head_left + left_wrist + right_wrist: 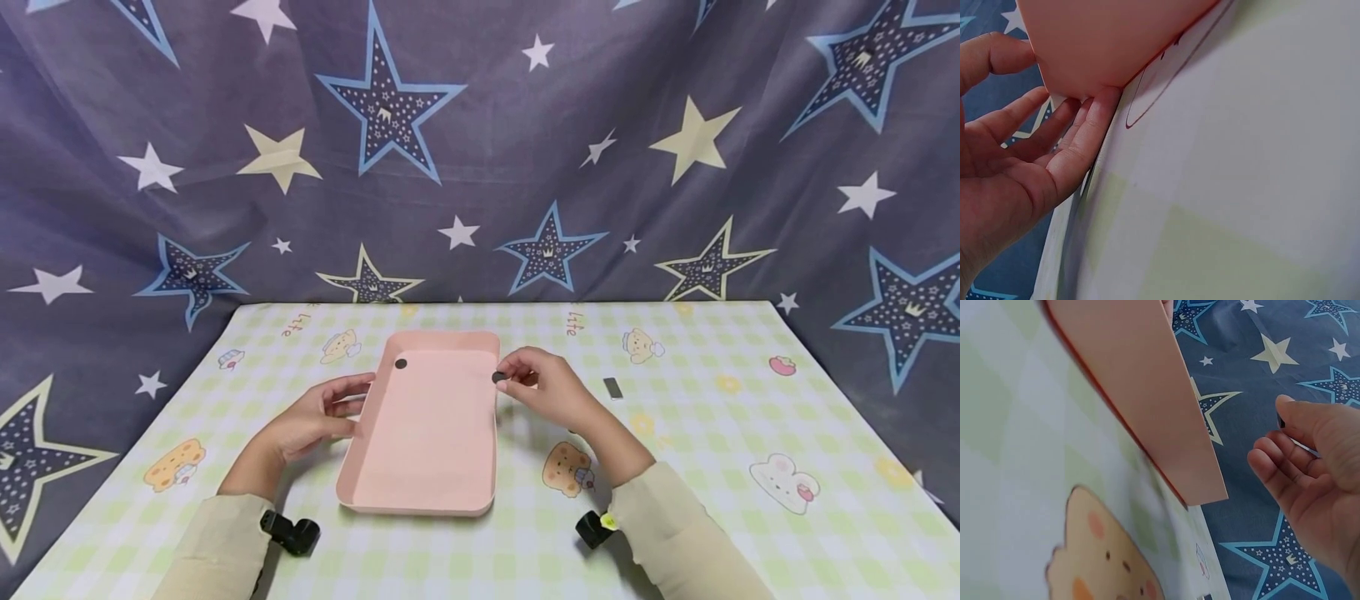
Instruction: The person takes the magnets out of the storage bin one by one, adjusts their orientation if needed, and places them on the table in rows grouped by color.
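A shallow pink tray (427,442) stands on the checked tablecloth, its wall seen from outside in both wrist views. My left hand (318,417) rests its fairly straight fingertips against the outside of the tray's left wall; in the left wrist view the lowest fingers (1082,147) reach down close to the cloth. Between thumb and fingertips, my right hand (543,387) pinches a small black disc (498,377) at the tray's right rim. Edge-on, that disc (1281,420) shows in the right wrist view. Inside the tray, near its far left corner, lies another black disc (401,363).
To the right of my right hand, a small dark rectangular piece (613,388) with a shiny end lies on the cloth. A tiny dark bit (572,432) shows beside the right forearm. A star-patterned curtain (480,150) hangs behind the table's far edge.
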`<action>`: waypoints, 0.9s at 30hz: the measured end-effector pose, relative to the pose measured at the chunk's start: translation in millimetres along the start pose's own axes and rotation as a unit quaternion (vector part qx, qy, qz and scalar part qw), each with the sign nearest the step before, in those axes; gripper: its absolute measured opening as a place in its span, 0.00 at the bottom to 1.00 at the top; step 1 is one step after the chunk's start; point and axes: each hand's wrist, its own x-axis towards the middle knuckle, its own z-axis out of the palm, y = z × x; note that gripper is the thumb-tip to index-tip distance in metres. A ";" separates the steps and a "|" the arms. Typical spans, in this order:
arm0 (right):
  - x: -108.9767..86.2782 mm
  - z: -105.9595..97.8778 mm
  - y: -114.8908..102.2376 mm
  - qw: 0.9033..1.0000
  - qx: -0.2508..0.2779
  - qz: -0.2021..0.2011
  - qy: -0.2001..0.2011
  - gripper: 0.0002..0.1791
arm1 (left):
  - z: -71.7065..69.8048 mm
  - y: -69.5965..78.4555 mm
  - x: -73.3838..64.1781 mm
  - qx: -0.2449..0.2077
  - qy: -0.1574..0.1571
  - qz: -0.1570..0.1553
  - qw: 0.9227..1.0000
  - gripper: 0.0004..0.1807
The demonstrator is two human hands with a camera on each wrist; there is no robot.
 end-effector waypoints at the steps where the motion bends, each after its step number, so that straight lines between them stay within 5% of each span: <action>1: -1.7 -1.0 0.2 1.000 0.000 0.000 0.004 0.07 | -0.2 -0.3 -0.2 0.000 0.000 0.000 1.000 0.46; 27: -41.5 -25.2 7.8 0.999 -0.010 0.010 0.050 0.07 | -1.7 -1.7 0.9 -0.008 -0.006 -0.004 1.000 0.47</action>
